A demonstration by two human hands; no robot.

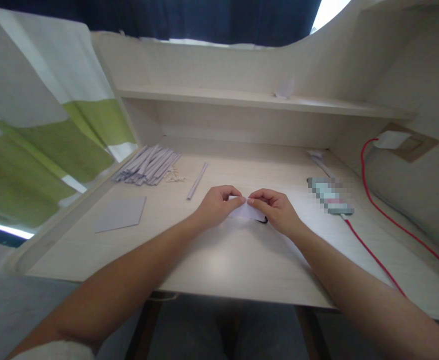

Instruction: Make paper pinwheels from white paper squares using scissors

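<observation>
Two hands, one sheet: both meet over a small piece of white paper (246, 211) lying on the desk (219, 260), and every place below is given from that paper.
Paper: flat on the desk, its upper edge lifted into the fingertips; it looks like a fold or crease being pinched along that edge, judging by how the fingers crowd together there.
Left hand (216, 205): just left of the paper, fingers curled in, thumb and forefinger closed on the paper's top left edge; the wrist rests on the desk, likely to steady the pinch.
Right hand (275, 207): just right of the paper, thumb and forefinger likewise nipped shut on the same edge, touching the left fingertips; the heel of the hand covers the paper's right corner.
Dark thing: a small dark shape (263, 220) peeks out under the right hand at the paper's lower right; too hidden to name.
Single strip (197, 181): up and to the left of the paper, alone, near enough to reach.
Grey sheet (120, 214): well left of the paper, flat.
Bundle of strips (147, 165): farther up and left, heaped together near the desk's back corner.
Blurred flat object (330, 196): right of the paper, with a red cable (373, 200) looping off toward a wall socket (395, 140).
Shelf (264, 100): above and behind the paper.
</observation>
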